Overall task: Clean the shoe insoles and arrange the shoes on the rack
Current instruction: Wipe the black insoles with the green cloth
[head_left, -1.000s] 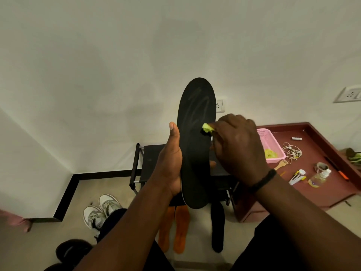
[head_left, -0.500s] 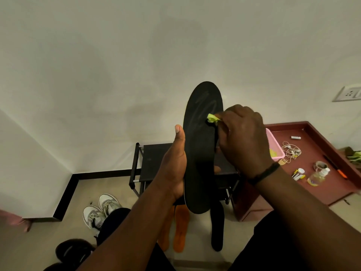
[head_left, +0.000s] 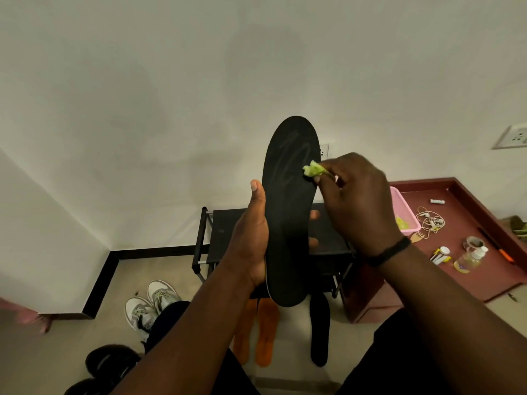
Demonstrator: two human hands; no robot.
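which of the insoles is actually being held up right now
The black insole, upright in the left hand. The orange pair and the other black one lie on the floor.

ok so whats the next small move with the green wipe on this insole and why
Probably drag the green wipe, pinched by the right hand, down the black insole; it sits near the toe end, and the left hand holds the insole upright.

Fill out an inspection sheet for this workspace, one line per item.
Surface: tiled floor.
Job's things: black insole held upright; orange insoles and another black insole on floor; white shoes beside black rack.
Clutter: pink basket, bottle on maroon table.
Grippers: left hand grips the insole; right hand pinches green cloth.
Cables: earphones.
Surroundings: white walls, wall sockets.
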